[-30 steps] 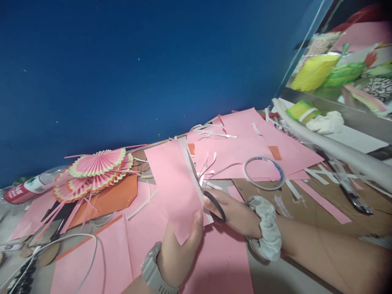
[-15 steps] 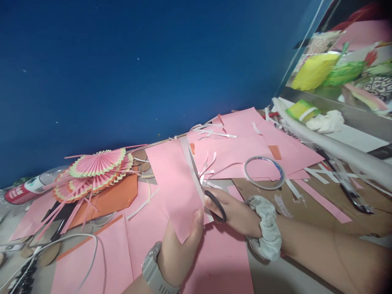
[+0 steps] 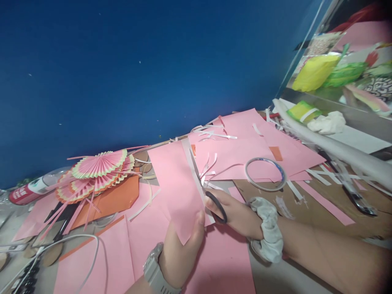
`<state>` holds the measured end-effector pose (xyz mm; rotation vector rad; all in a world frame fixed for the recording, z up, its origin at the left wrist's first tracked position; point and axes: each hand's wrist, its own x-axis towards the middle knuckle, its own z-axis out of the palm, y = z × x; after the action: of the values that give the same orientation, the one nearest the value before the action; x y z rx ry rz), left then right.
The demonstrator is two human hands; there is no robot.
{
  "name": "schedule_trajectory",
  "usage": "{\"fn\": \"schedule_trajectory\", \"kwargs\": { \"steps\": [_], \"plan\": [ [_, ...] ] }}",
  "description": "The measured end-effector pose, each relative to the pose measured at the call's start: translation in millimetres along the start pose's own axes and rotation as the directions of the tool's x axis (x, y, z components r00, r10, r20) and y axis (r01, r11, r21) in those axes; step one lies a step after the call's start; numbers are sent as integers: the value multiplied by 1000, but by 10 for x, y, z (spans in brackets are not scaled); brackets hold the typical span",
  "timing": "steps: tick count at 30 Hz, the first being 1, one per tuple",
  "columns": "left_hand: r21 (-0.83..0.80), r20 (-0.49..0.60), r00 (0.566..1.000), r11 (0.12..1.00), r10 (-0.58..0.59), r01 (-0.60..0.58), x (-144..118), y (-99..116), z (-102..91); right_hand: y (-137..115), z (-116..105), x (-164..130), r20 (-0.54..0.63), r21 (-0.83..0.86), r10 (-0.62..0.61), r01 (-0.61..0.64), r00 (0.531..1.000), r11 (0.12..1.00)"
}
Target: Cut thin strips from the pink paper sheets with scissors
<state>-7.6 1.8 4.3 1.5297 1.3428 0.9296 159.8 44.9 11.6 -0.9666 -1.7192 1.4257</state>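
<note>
The left hand point(image 3: 180, 255) pinches a pink paper sheet point(image 3: 177, 188) by its bottom edge, above the table. The right hand point(image 3: 235, 212) grips black scissors point(image 3: 211, 196) cutting its right side. The paper hides the fingers and most of the blades.

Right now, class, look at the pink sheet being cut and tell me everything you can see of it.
The pink sheet looks like thin, matte paper, a long strip held up off the table and tilted toward the blue wall. The left hand pinches its lower end, thumb on the front face. Its bottom edge is cut at a slant. Along its right side a narrow, paler strip is being cut away by the scissors, whose black handle sits in the right hand. Other pink sheets lie beneath it.
</note>
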Motion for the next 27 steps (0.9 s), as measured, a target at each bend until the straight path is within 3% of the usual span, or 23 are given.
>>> {"fn": "schedule_trajectory", "kwargs": {
  "steps": [17,27],
  "plan": [
    [-30,10,1000,999,-19,20,-17,39,3,-3,-19,6,21,86,-3,1,1000,996],
    [-28,20,1000,1000,-2,3,-14,20,-11,-2,-7,4,-14,41,28,-27,1000,999]
  ]
}}
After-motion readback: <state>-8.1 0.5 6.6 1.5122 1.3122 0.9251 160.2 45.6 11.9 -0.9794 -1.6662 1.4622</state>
